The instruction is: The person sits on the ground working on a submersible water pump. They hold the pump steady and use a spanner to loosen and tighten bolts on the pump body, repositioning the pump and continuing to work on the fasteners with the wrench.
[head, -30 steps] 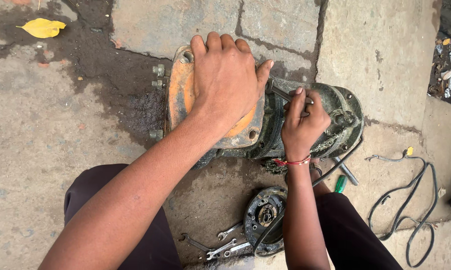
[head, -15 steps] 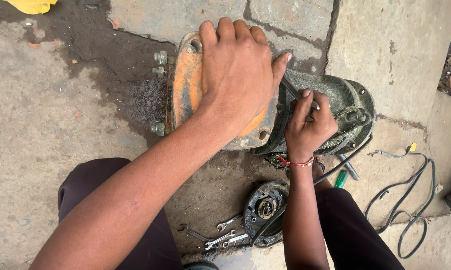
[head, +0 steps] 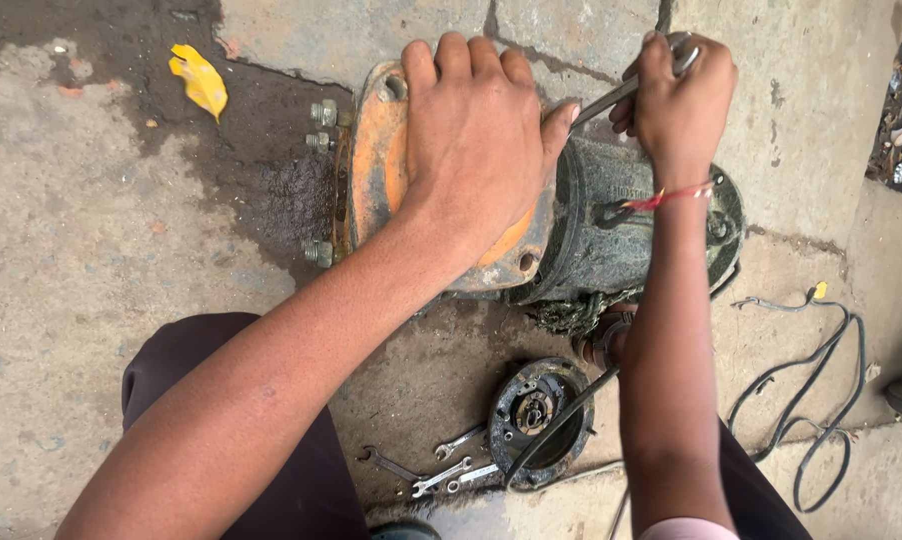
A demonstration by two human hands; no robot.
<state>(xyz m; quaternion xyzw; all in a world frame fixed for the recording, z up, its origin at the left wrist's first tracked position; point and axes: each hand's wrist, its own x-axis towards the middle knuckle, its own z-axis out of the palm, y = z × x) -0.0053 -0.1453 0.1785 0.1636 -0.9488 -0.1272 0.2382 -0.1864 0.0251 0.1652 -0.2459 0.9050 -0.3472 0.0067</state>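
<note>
Both hands on motor, floor job.
Left hand [head: 476, 140] flat on orange flange [head: 371, 170]; right hand [head: 679, 100] gripping wrench [head: 611, 98] over motor [head: 611, 235]. Loose cover [head: 539, 418], spanners [head: 441, 470] near knees.

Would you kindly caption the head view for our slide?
Left hand braces an orange-flanged motor while right hand grips a wrench.

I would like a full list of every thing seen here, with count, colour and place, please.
motor housing: one, dark greasy, centre of the concrete floor
orange flange: one, on the housing's left end
bolts: about three, grey, left of the flange
round cover: one, black, below the housing
wrenches: about three, silver, bottom centre
cable: one, black, lower right
leaf: one, yellow, upper left
left hand: pressing flat on the flange
right hand: gripping a metal tool above the housing
</note>
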